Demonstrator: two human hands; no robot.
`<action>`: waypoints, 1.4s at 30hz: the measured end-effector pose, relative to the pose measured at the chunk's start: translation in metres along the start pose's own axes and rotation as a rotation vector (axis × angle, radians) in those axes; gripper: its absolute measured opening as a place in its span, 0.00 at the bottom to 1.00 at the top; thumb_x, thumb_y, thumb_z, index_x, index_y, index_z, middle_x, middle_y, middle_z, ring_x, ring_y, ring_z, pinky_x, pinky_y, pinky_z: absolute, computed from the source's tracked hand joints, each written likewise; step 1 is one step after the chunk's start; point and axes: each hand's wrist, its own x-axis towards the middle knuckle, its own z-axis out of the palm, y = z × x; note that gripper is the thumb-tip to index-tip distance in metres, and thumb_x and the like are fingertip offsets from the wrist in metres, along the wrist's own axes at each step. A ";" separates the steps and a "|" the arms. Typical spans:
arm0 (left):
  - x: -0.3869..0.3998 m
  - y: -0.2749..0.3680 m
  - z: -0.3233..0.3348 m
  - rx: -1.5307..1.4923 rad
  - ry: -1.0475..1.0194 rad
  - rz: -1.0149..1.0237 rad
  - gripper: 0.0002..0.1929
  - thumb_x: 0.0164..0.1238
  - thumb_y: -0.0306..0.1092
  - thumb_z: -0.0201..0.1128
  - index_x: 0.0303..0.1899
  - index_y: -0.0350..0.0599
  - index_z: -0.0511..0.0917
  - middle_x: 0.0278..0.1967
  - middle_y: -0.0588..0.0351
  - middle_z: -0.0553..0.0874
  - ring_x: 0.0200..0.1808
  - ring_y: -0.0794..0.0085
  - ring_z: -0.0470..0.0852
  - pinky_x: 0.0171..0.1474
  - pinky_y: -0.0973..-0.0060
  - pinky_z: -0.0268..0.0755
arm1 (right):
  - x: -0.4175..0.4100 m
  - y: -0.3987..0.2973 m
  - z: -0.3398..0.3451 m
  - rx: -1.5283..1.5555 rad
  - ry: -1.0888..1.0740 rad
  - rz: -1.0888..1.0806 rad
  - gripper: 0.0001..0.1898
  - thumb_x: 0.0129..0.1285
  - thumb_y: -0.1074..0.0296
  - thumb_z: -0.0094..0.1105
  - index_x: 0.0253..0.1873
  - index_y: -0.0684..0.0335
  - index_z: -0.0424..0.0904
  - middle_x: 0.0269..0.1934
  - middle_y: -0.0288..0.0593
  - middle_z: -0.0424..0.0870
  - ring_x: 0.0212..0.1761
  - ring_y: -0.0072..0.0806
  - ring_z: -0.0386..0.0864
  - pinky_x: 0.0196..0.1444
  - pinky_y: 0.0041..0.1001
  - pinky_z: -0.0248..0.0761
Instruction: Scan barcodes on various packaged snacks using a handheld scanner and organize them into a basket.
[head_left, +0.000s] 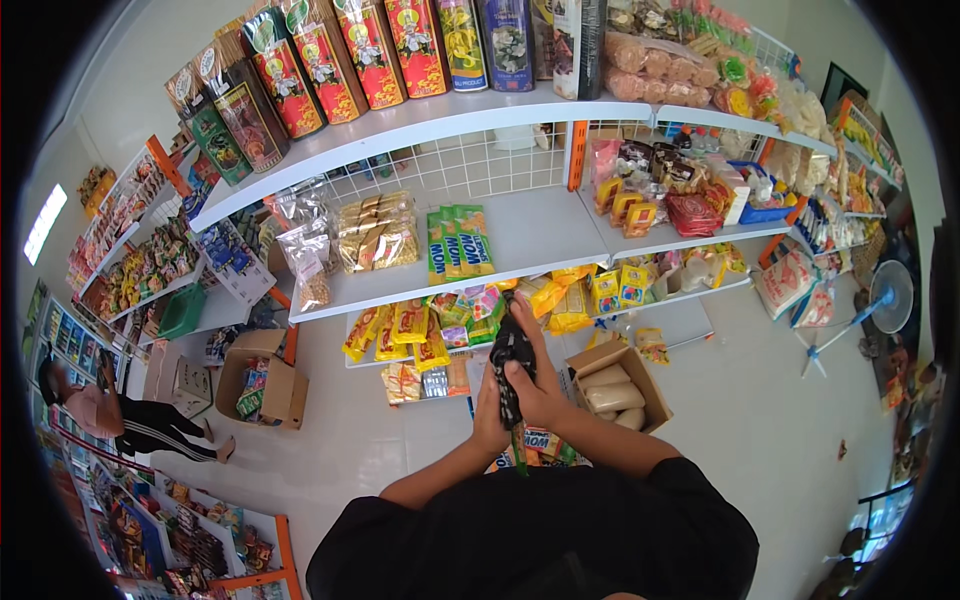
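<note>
Both my hands are raised in front of my chest around a dark, black-and-white patterned bundle (513, 352), seemingly of flexible material. My left hand (489, 412) holds its left side, while my right hand (536, 382) grips it from the right with the thumb across its front. A narrow green strip (519, 450) shows below the bundle. Behind my hands, several green spaghetti packets (461, 244) stand on the grey middle shelf (540, 225). Gold-wrapped packs (377, 231) are to their left. Yellow packets (411, 322) lie on the shelf below.
An open carton (622, 390) of pale packs stands on the floor at right, another carton (262, 379) at left. Incense packs (360, 60) line the top shelf. A person (112, 412) stands at far left near shelving. A blue-and-white fan (862, 315) stands at right.
</note>
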 end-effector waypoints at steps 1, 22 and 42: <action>0.003 0.000 0.000 -0.001 -0.003 -0.001 0.34 0.82 0.53 0.31 0.77 0.38 0.46 0.76 0.46 0.57 0.76 0.61 0.56 0.77 0.66 0.45 | 0.003 -0.001 -0.002 -0.022 0.005 0.011 0.35 0.72 0.60 0.50 0.78 0.66 0.48 0.79 0.59 0.43 0.81 0.52 0.43 0.79 0.42 0.38; 0.029 0.022 -0.008 0.006 0.179 0.241 0.35 0.70 0.27 0.52 0.76 0.39 0.49 0.73 0.44 0.63 0.74 0.59 0.63 0.74 0.63 0.56 | -0.051 0.021 0.000 0.376 0.062 0.543 0.28 0.62 0.72 0.69 0.65 0.66 0.69 0.52 0.39 0.82 0.53 0.21 0.79 0.57 0.26 0.72; 0.016 0.031 -0.009 -0.060 0.185 0.084 0.30 0.83 0.43 0.40 0.76 0.35 0.49 0.74 0.45 0.62 0.73 0.60 0.63 0.73 0.67 0.54 | -0.030 -0.004 -0.001 0.034 0.020 -0.040 0.42 0.64 0.42 0.64 0.72 0.66 0.60 0.73 0.61 0.56 0.76 0.49 0.55 0.75 0.42 0.49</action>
